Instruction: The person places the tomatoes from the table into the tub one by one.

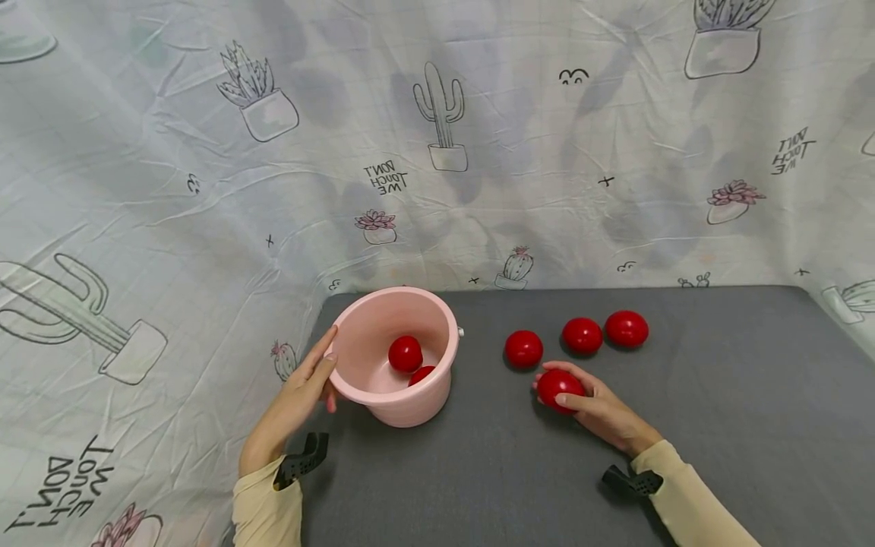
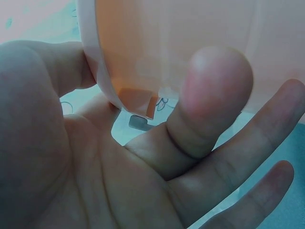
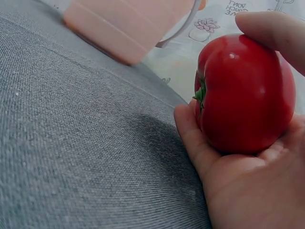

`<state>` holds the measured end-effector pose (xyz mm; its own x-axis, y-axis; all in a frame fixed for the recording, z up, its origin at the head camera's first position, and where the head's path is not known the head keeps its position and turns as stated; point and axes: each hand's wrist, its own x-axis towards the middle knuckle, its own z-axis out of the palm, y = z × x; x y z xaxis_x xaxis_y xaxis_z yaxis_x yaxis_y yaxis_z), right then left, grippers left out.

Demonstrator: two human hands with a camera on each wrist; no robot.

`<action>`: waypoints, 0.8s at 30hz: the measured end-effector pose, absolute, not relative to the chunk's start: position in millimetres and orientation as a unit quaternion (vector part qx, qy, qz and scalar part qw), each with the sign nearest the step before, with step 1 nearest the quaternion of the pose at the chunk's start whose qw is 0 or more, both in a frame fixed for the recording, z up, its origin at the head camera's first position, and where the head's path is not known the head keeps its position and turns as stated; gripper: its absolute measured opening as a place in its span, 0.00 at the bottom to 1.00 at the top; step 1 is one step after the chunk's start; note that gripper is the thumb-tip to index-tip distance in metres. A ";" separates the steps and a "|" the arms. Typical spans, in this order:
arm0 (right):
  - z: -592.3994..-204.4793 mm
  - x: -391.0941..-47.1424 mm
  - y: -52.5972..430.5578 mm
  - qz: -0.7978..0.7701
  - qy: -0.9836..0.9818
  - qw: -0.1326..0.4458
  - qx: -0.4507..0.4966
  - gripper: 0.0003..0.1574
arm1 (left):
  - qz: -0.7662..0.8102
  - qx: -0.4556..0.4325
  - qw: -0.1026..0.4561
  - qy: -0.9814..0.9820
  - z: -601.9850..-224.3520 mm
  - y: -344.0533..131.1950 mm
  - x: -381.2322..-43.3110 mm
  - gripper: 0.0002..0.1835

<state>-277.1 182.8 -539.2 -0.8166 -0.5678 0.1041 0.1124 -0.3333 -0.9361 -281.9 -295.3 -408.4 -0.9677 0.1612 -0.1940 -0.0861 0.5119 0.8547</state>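
A pink bucket (image 1: pixel 410 412) stands tilted toward the viewer, and its mouth shows one red tomato (image 1: pixel 405 354) and part of another inside. My left hand (image 1: pixel 301 396) holds the left side of its rim; in the left wrist view the thumb and a finger meet at the rim (image 2: pixel 91 57), while the other fingers extend below. To the right of the bucket, my right hand (image 1: pixel 601 410) grips a glossy tomato (image 3: pixel 248 95) with a green stem, thumb on one side and fingers beneath. It is held close over the grey tabletop.
Three more tomatoes lie beyond the right hand: one on the left (image 1: pixel 523 349), one in the middle (image 1: pixel 582 336) and one on the right (image 1: pixel 627 329). The grey table (image 1: pixel 478 479) ends at a cactus-print cloth (image 1: pixel 513 190) behind and to the left.
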 end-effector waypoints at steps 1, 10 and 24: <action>-539.1 -276.8 183.0 -0.789 0.535 0.216 -0.211 0.34 | 0.494 0.022 0.125 0.860 -408.6 -295.2 -281.8 0.31; -537.4 -277.8 184.5 -0.806 0.507 0.230 -0.199 0.33 | 0.492 0.018 0.125 0.862 -408.9 -295.5 -282.4 0.31; -501.8 -294.4 185.2 -0.778 0.555 0.206 -0.209 0.30 | 0.500 0.034 0.115 0.858 -409.6 -295.9 -281.3 0.30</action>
<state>-294.4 185.2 -501.8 -0.8280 -0.5523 0.0970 0.0882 -0.2990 -0.9502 -281.3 -295.9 -409.6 -0.9711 0.1730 -0.1643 -0.0577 0.4981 0.8652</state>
